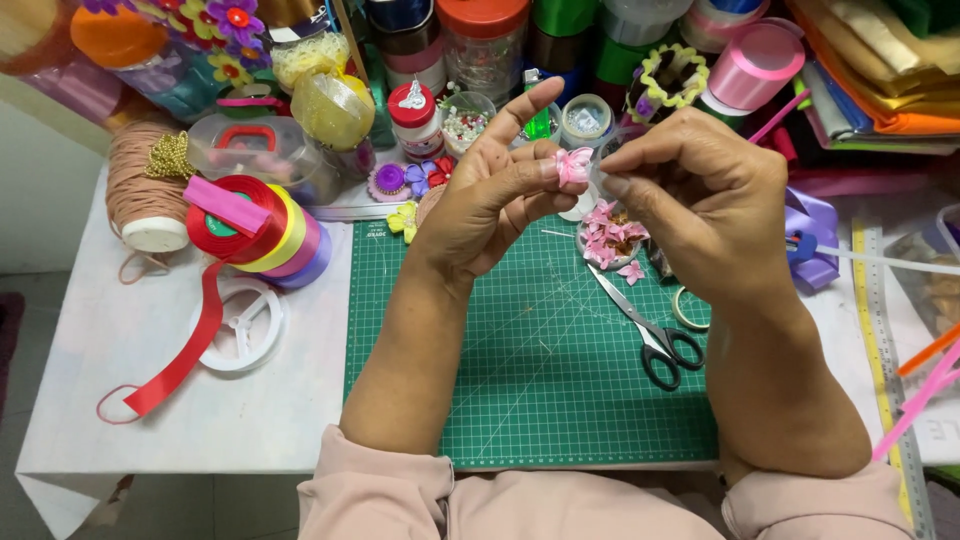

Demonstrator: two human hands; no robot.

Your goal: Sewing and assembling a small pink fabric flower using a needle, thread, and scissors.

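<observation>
My left hand (497, 190) is raised above the green cutting mat (530, 370) and pinches a small pink ribbon petal piece (573, 166) between thumb and fingers, index finger pointing up. My right hand (700, 200) meets it from the right, fingertips closed at the petal's edge; whether it holds a thread or needle is too small to tell. Below the hands sits a small clear dish of pink ribbon petals (610, 238), one petal (631, 271) loose on the mat.
Black-handled scissors (652, 335) lie on the mat's right side beside a tape ring (688, 310). Stacked ribbon spools (262, 228) with a red ribbon tail, an empty white spool (240, 325) and a cord cone (145, 190) stand left. Jars and ribbon rolls crowd the back.
</observation>
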